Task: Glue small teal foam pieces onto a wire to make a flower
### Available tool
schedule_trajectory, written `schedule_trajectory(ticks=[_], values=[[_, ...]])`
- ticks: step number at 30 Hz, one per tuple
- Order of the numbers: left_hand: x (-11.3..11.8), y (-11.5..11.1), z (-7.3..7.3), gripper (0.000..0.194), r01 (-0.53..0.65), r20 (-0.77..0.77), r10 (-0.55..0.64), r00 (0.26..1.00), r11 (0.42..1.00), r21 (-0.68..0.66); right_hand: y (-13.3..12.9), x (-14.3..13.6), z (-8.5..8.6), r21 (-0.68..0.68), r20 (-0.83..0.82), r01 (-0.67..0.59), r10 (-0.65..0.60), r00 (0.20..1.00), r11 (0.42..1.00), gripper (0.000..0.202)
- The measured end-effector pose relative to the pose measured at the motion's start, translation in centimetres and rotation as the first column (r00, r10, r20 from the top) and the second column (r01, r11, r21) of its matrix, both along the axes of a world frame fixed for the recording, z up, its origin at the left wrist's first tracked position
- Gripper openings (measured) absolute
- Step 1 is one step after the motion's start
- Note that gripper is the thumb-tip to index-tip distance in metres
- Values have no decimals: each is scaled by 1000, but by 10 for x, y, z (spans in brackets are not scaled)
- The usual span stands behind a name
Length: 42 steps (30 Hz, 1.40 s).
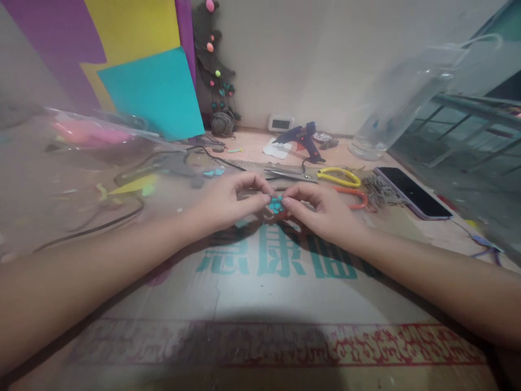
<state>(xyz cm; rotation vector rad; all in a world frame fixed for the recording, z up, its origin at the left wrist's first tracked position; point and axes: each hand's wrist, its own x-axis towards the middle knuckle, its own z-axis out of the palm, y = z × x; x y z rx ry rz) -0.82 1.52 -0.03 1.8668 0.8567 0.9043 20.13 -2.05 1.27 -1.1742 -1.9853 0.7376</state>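
I hold a small turquoise piece (pixel 276 205) near the middle of the frame, over the printed bench (pixel 260 298). My left hand (pixel 250 196) pinches its left side between thumb and fingertips; the grip of my right hand (pixel 317 206) is pressed together on its right side in the same way. Just beyond my fingers, right of centre, lie scissors with yellow handles (pixel 337 177), near an orange handle (pixel 360 199). Farther right I have a phone (pixel 414 193); a glue gun (pixel 302 140) sits at upper centre-right, and a turquoise sheet (pixel 152 95) stands upper left.
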Motion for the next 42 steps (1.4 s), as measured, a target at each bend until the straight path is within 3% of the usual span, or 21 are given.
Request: schedule_trajectory(ticks=[2, 6, 10, 12, 15, 18, 21, 23, 27, 32, 42], values=[[0, -1, 2, 16, -12, -4, 12, 1000, 1000, -10, 0, 0, -1, -24, -36, 0, -1, 999, 1000, 14], [2, -2, 6, 11, -23, 43, 19, 999, 995, 97, 1, 1, -4, -117, -119, -41, 27, 993, 992, 17], [4, -1, 4, 10, 77, 118, -70, 991, 995, -57, -1, -1, -2, -216, -217, -118, 70, 974, 969, 19], [3, -1, 3, 10, 79, 120, -71, 990, 995, -61, -3, -3, -1, -244, -247, -143, 81, 966, 959, 19], [2, -2, 2, 13, -15, 20, 14, 1000, 997, 69, -4, -5, 1, -243, -258, -135, 71, 964, 960, 16], [2, -7, 4, 16, -117, -125, 159, 979, 949, 293, -4, -5, 0, -228, -262, -81, 19, 965, 970, 16], [2, -13, 4, 19, -118, -200, 212, 957, 910, 398, -3, -4, -2, -241, -281, -11, -58, 958, 970, 18], [3, -14, 3, 21, -105, -222, 196, 955, 925, 365, -2, -3, -2, -231, -276, 14, -80, 958, 973, 18], [3, -11, 0, 30, -87, -167, 107, 980, 989, 120, -1, -3, -2, -183, -227, 33, -75, 971, 982, 17], [5, -9, -3, 30, 24, -76, -30, 997, 997, -74, 0, -3, -4, -139, -199, 38, -66, 978, 990, 16], [7, -9, -3, 24, 49, -151, -60, 987, 996, -77, 0, -2, -7, -117, -179, -33, 12, 984, 993, 27]])
